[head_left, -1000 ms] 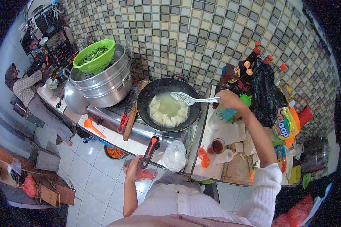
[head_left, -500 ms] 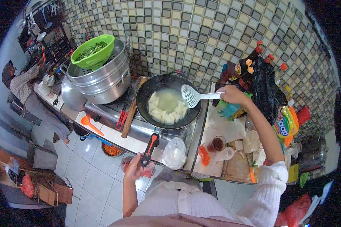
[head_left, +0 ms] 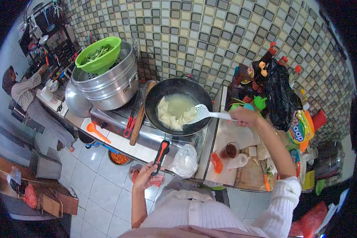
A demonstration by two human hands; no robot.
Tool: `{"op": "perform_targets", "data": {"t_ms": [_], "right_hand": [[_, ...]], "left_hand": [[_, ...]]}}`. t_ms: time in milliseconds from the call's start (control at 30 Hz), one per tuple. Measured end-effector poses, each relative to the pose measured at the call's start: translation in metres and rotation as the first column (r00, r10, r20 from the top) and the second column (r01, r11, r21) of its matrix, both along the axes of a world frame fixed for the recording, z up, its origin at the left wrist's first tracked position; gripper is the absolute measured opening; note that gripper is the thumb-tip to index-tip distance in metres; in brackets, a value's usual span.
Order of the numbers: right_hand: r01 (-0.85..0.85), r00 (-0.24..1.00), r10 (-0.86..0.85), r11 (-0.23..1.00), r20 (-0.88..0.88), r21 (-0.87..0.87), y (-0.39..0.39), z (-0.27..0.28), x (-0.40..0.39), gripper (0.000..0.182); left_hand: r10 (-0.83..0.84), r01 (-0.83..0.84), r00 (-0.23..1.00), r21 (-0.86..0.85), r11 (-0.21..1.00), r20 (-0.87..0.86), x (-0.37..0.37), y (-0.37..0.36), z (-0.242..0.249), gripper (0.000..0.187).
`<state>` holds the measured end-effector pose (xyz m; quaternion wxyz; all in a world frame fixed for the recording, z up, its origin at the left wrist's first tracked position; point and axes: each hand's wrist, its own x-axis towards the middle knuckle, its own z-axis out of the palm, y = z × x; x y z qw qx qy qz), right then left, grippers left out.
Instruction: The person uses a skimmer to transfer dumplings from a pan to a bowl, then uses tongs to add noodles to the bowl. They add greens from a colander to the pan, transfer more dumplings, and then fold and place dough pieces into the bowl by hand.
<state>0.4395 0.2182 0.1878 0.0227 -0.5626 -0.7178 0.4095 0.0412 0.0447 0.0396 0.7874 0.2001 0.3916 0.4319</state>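
Observation:
A black wok (head_left: 152,115) sits on the stove, with pale folded pieces (head_left: 166,119) in cloudy liquid along its left and lower sides. My right hand (head_left: 245,117) is closed on the handle of a white slotted ladle (head_left: 202,113), whose bowl rests against the pieces at the wok's right side. The wok's black and red handle (head_left: 161,154) points down toward me. My left hand (head_left: 145,177) is at the end of that handle, thumb and fingers against it.
Left of the wok, a large steamer pot (head_left: 115,85) holds a green basket (head_left: 103,59). A wooden stick (head_left: 137,125) and red tongs (head_left: 129,126) lie beside it. A glass (head_left: 229,150) and plastic bag (head_left: 184,160) stand near the edge. Another person (head_left: 25,91) is at far left.
The ladle has moved down into the wok among the pieces, with my right hand lower. My left hand has moved slightly up and right along with the shifted view.

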Motion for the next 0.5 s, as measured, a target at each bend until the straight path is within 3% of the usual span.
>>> {"op": "perform_targets", "data": {"t_ms": [33,167,233,300,367,433,500], "right_hand": [[0.181,0.942,-0.250,0.941,-0.226,-0.287,-0.009,-0.004,-0.002,0.023],[0.227,0.895,-0.326,0.921,-0.304,-0.317,-0.038,-0.044,-0.016,0.021],[0.195,0.804,-0.367,0.905,-0.468,-0.377,-0.050,-0.059,-0.025,0.021],[0.242,0.841,-0.372,0.908,-0.394,-0.342,-0.061,-0.068,-0.044,0.019],[0.171,0.827,-0.364,0.889,-0.430,-0.424,-0.063,-0.076,-0.048,0.017],[0.323,0.932,-0.352,0.915,-0.088,-0.241,-0.067,-0.067,-0.065,0.017],[0.257,0.964,-0.264,0.954,-0.023,-0.151,-0.068,-0.064,-0.064,0.019]], "left_hand": [[0.002,-0.003,0.999,-0.014,1.000,-0.033,0.001,0.000,0.006,0.028],[-0.026,0.026,1.000,-0.009,1.000,0.002,-0.001,0.003,0.006,0.026],[-0.036,0.037,0.999,-0.031,0.999,0.013,0.000,0.004,0.007,0.025],[-0.048,0.045,0.997,-0.049,0.998,-0.052,0.002,0.007,0.006,0.024],[-0.058,0.053,0.993,-0.047,0.997,-0.106,0.004,0.011,0.004,0.024],[-0.065,0.059,0.985,-0.043,0.997,-0.158,0.005,0.013,0.005,0.025],[-0.086,0.089,0.977,0.003,0.996,-0.193,0.007,0.014,0.007,0.026]]}}
